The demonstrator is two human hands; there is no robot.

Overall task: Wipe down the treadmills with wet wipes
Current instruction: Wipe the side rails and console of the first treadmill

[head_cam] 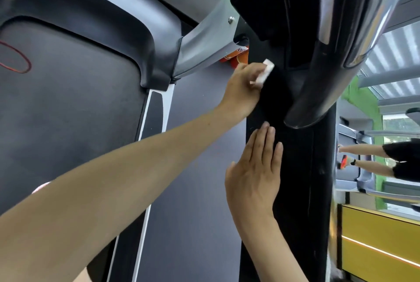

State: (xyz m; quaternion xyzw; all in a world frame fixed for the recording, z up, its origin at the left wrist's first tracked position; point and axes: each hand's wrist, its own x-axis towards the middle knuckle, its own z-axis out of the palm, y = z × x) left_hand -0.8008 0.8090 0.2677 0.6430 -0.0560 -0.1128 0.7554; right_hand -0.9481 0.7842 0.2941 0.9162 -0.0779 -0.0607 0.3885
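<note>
Head view shows the left hand (243, 91) pinching a folded white wet wipe (264, 72) and pressing it on the black upright (302, 179) of the treadmill. The wipe is at the upright's left edge, just beside the place where the glossy handrail (329, 50) ends in front of this upright. The right hand (253, 172) lies flat on the same upright, lower than the wipe, with 4 fingers straight and together and the thumb apart; it holds nothing. I judge the wipe to be light, soft and damp, so it will crumple and slide easily. It is best held as a small pad, with the fingers curled over its back edge and the flat face pushed on the surface. The upright looks hard, smooth and fixed, so it should take firm pressure. The grey belt (68, 111) lies left of the upright, well apart from both hands.
</note>
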